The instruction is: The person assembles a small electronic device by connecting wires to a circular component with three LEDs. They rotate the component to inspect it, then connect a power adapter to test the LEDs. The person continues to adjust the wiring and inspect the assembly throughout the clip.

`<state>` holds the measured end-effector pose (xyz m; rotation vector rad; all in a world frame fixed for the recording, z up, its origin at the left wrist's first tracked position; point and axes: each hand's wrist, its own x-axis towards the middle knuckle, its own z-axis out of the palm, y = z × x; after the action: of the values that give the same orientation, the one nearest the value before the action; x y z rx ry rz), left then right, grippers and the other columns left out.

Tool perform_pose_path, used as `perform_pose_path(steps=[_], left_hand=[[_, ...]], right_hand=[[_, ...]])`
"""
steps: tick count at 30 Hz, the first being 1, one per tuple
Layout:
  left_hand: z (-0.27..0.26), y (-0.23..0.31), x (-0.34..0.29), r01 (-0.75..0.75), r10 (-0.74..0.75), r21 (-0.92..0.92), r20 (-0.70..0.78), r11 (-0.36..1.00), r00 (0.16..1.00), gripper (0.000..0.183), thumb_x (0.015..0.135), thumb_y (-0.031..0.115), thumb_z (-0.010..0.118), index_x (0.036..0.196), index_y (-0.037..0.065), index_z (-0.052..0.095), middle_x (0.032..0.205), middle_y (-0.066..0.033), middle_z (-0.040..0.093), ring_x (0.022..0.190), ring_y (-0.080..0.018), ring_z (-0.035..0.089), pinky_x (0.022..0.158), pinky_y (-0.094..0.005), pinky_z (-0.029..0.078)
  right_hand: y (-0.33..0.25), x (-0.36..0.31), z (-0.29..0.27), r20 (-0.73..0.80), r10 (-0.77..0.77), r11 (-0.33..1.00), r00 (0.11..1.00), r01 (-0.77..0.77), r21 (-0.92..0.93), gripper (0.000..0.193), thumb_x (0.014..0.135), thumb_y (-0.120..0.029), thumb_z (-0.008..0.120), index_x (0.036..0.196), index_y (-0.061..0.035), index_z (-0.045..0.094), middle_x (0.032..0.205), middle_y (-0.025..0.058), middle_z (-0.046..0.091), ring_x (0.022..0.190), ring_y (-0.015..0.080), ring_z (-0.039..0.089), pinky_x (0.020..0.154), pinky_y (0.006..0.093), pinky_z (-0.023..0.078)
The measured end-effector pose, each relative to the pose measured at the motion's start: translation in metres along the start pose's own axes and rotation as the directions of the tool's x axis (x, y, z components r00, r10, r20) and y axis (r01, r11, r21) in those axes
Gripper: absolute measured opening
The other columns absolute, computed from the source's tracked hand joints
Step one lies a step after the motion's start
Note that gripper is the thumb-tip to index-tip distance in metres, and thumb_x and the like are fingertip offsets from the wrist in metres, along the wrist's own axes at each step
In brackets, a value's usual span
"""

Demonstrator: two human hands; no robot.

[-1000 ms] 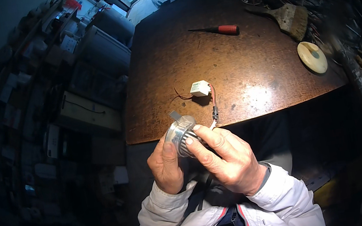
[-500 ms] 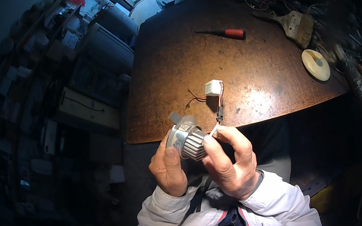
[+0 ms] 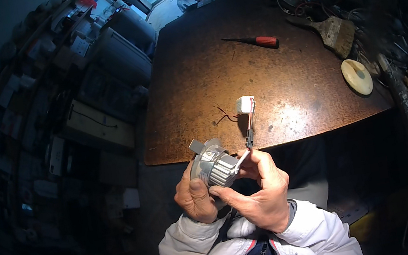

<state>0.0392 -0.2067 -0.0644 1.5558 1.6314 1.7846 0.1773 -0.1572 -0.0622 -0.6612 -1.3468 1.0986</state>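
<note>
A silver LED downlight [image 3: 215, 165] with a finned heat sink and spring clips is held tilted in front of the table's near edge. My left hand [image 3: 196, 197] is closed on its rim, thumb in front. My right hand [image 3: 264, 192] grips the finned end, its thumb tip on the fins and its other fingers partly hidden behind. A white cable [image 3: 242, 161] runs from the light past my right fingers to a black plug connector [image 3: 249, 139]. From there red and white wires lead to a small white driver box [image 3: 245, 104] above the tabletop, with thin red and black leads [image 3: 226, 115] beside it.
A screwdriver [image 3: 266, 41] with a red and black handle lies on the brown table [image 3: 191, 76]. To the right are a wide brush [image 3: 336, 34], a round cream lid [image 3: 357, 77] and tangled wires and tools. Cluttered shelves [image 3: 23, 86] stand at the left.
My right thumb has slid down along the fins to the lower end of the downlight. The light has turned slightly, showing more of the cable's exit. The driver box has shifted slightly.
</note>
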Motion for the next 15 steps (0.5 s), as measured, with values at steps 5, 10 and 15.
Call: perform_pose_path(steps=[5, 10, 15], left_hand=[[-0.002, -0.006, -0.002, -0.033, 0.034, -0.048, 0.005, 0.998, 0.999, 0.06, 0.117, 0.04, 0.048, 0.139, -0.014, 0.063, 0.112, -0.0182, 0.08, 0.099, -0.0211, 0.077, 0.087, -0.0338, 0.061], [-0.004, -0.003, -0.003, -0.016, 0.017, -0.043, 0.013, 0.999, 1.0, 0.062, 0.117, 0.042, 0.049, 0.138, -0.015, 0.063, 0.111, -0.0174, 0.08, 0.098, -0.0206, 0.076, 0.088, -0.0331, 0.06], [-0.004, 0.001, 0.001, -0.006, 0.008, -0.053, 0.033, 0.999, 0.999, 0.063, 0.117, 0.043, 0.05, 0.138, -0.014, 0.064, 0.113, -0.0171, 0.08, 0.101, -0.0201, 0.075, 0.09, -0.0332, 0.06]], right_hand=[[-0.002, 0.003, -0.004, 0.033, -0.064, 0.996, 0.997, 0.066, -0.055, 0.052, 0.077, -0.013, 0.098, 0.115, 0.0075, 0.07, 0.1, 0.0196, 0.075, 0.086, 0.0283, 0.079, 0.074, 0.0348, 0.064], [-0.009, 0.007, -0.009, 0.064, -0.08, 0.992, 0.995, 0.086, -0.095, 0.054, 0.075, -0.008, 0.099, 0.119, 0.005, 0.072, 0.103, 0.016, 0.077, 0.09, 0.0231, 0.08, 0.081, 0.0338, 0.064], [-0.007, 0.006, -0.009, 0.062, -0.142, 0.986, 0.988, 0.146, -0.081, 0.057, 0.075, -0.007, 0.098, 0.124, 0.0059, 0.071, 0.107, 0.0183, 0.076, 0.094, 0.0264, 0.079, 0.081, 0.0343, 0.063]])
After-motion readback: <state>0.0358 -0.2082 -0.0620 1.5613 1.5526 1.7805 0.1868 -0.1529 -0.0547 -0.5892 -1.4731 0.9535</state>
